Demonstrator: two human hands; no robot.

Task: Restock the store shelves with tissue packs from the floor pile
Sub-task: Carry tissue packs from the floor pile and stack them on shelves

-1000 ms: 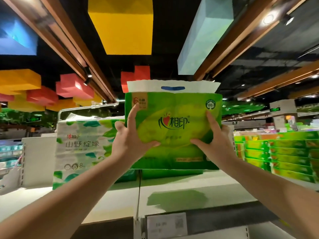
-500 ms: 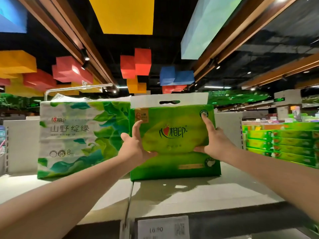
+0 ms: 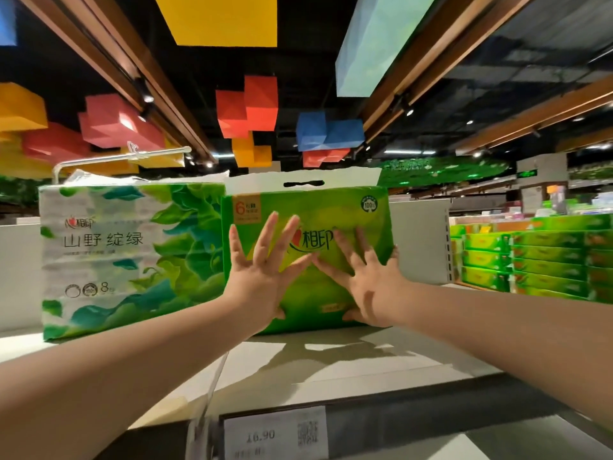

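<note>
The white shelf (image 3: 348, 363) is carrying two tissue packs, standing upright side by side and touching. The bigger one, the white and green pack (image 3: 126, 257), is standing on the left. Just beside it, on the right, the bright green tissue pack (image 3: 361, 220) is standing with its white handle flap pointing up. I am pressing both hands flat on its front. My left hand (image 3: 262, 277) is spreading its fingers wide and straight, gripping nothing. My right hand (image 3: 368, 277) is doing the same, palm against the pack. A price tag (image 3: 275, 433) is sitting on the shelf's front edge.
</note>
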